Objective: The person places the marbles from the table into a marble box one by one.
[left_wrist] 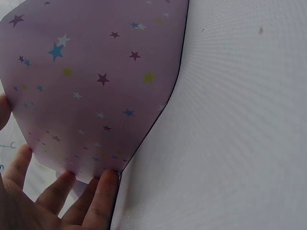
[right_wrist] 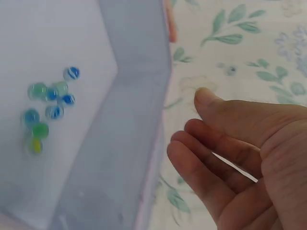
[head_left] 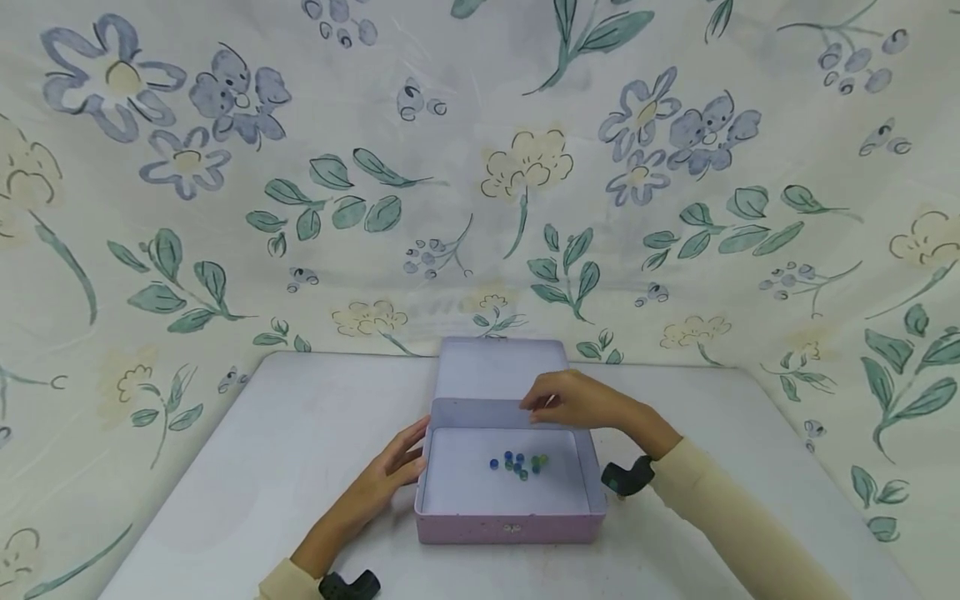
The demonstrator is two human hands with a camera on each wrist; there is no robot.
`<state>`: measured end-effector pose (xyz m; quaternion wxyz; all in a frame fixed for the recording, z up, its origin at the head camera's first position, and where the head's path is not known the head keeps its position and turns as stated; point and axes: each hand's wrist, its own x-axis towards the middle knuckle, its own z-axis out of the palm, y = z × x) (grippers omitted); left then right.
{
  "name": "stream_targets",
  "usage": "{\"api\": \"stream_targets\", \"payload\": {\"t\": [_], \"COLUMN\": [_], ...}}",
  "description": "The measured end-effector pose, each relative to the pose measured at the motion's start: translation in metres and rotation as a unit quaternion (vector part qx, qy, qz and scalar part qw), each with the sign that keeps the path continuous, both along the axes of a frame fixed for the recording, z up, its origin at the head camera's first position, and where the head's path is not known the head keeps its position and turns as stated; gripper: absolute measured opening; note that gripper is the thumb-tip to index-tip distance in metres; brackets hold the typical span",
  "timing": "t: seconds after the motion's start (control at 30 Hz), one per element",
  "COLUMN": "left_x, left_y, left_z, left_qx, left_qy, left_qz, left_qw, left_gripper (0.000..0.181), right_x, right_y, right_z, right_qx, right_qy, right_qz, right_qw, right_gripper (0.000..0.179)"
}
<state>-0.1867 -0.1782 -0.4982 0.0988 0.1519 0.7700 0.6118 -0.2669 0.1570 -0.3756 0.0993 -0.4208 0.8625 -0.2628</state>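
An open pink box [head_left: 510,530] with a pale lilac inside stands on the table, its hinged lid [head_left: 495,367] tipped back. On its floor lies a loose cluster of blue and green glass marbles [right_wrist: 40,130]. My left hand [head_left: 384,477] rests against the box's left side. In the left wrist view its fingertips [left_wrist: 105,184] touch the star-printed outer wall [left_wrist: 103,96]. Over the back of the box hovers my right hand [head_left: 576,400], thumb and fingers loosely bent. The right wrist view shows nothing between them, beside the box wall [right_wrist: 139,100].
The white table [head_left: 315,417] extends to both sides of the box. Behind it hangs a floral cloth [head_left: 450,208], which also covers the sides. A black wrist camera [head_left: 628,477] sits close to the box's right side; another [head_left: 349,585] is on the left wrist.
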Motion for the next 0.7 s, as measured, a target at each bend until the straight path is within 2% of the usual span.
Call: {"api": "stream_targets", "payload": {"t": [0.13, 0.33, 0.5, 0.7], "left_x": [0.000, 0.001, 0.000, -0.001], "left_y": [0.000, -0.001, -0.001, 0.000], "left_z": [0.000, 0.000, 0.001, 0.001], "left_qx": [0.001, -0.006, 0.000, 0.003], "left_qy": [-0.004, -0.009, -0.009, -0.001], "left_qz": [-0.005, 0.002, 0.002, -0.010], "left_qw": [1.0000, 0.9999, 1.0000, 0.9999], "left_gripper": [0.060, 0.060, 0.060, 0.060], "right_x": [0.012, 0.025, 0.032, 0.043], "right_y": [0.025, 0.059, 0.078, 0.100], "right_z": [0.011, 0.015, 0.006, -0.017], "right_qx": [0.004, -0.012, -0.011, -0.028], "right_qy": [0.013, 0.041, 0.035, 0.014], "right_qz": [-0.013, -0.023, -0.029, -0.047], "right_qw": [0.9998, 0.9988, 0.9989, 0.9984], "right_gripper": [0.020, 0.021, 0.022, 0.021]}}
